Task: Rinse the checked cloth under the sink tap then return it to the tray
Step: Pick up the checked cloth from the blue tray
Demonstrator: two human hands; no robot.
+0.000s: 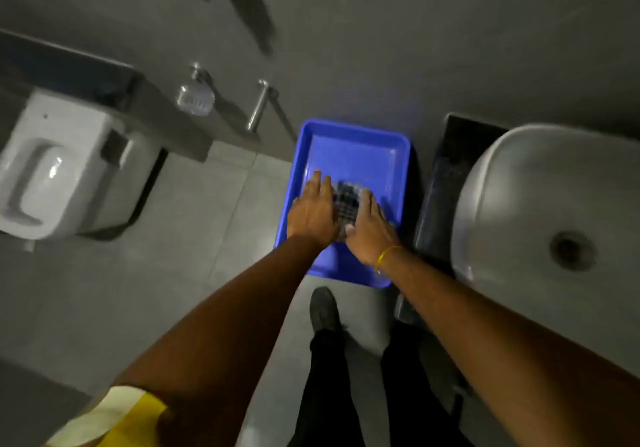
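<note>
A blue plastic tray [349, 148] lies on the floor by the wall. The checked cloth [347, 200], dark with pale lines, lies bunched in the tray's middle. My left hand [313, 212] rests palm-down on the cloth's left side, fingers spread. My right hand [370, 226], a yellow band on its wrist, lies flat on the cloth's right side. Both hands cover much of the cloth. The white sink basin [540, 204] with its dark drain is at the right; no tap is visible.
A white toilet [55, 169] stands at the left below a grey ledge. A spray head [194, 97] and a metal bar [258, 108] hang on the wall. A dark cabinet [440, 197] sits between tray and sink. My shoe [323, 311] is just behind the tray.
</note>
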